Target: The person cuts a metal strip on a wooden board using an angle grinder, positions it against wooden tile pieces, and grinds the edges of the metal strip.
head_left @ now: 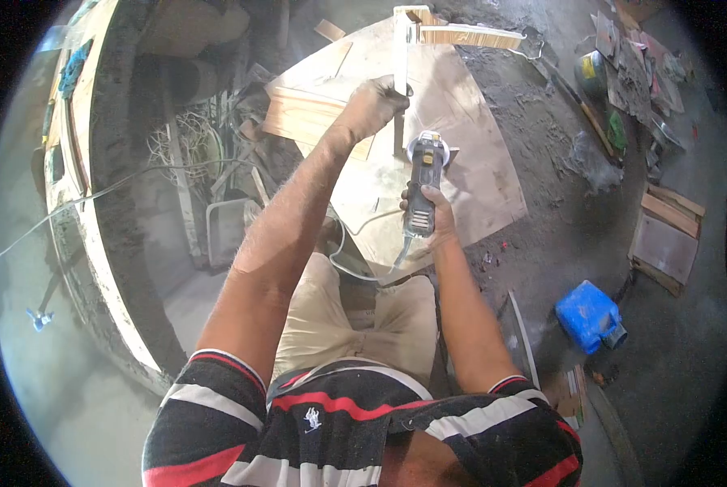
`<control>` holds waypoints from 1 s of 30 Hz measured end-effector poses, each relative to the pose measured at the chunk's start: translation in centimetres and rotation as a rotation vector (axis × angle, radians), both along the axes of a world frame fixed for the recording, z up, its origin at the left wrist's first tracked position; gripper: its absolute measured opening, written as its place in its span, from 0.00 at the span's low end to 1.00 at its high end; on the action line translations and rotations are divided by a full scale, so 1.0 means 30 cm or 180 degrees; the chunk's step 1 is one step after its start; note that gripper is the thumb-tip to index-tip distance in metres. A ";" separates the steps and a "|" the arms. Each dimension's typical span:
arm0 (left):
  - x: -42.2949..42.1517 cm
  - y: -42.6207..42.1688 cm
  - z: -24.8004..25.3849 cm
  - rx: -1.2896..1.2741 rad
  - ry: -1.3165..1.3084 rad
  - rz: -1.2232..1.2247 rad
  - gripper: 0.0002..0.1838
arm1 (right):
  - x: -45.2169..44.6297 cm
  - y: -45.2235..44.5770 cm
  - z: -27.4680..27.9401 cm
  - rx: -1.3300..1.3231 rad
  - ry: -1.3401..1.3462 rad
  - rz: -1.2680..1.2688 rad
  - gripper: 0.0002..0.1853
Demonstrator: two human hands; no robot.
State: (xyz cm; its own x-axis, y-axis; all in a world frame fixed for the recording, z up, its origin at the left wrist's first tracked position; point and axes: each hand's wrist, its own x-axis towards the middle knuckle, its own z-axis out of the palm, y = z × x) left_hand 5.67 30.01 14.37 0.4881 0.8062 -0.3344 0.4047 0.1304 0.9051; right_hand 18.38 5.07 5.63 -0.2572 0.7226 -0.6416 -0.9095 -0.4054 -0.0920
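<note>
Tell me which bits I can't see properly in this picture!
All in the head view:
Most of the disc on the grey-and-black handheld power tool: behind the tool itself.
The right hand's palm: also behind the tool.
Some of the left hand's fingers on the pale wooden strip: behind the hand.
Where the thin pale cord leads: lost behind the left arm.
Any writing on the yellow label: too small and blurred.

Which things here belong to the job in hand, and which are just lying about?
In use: angle grinder in the right hand, its cable, wooden frame in the left hand, plywood sheet underneath.

Apparently just lying about: blue jerrycan, crumpled plastic, wooden box.
</note>
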 end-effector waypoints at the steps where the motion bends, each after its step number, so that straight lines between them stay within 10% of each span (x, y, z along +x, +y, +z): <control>1: 0.001 -0.001 0.001 0.0012 0.0008 0.0000 0.12 | -0.001 -0.002 -0.006 0.0002 -0.0035 0.0012 0.20; 30: 0.004 -0.015 0.031 -0.0175 0.0082 -0.0042 0.08 | -0.012 0.005 -0.010 -0.0019 0.0216 -0.0060 0.22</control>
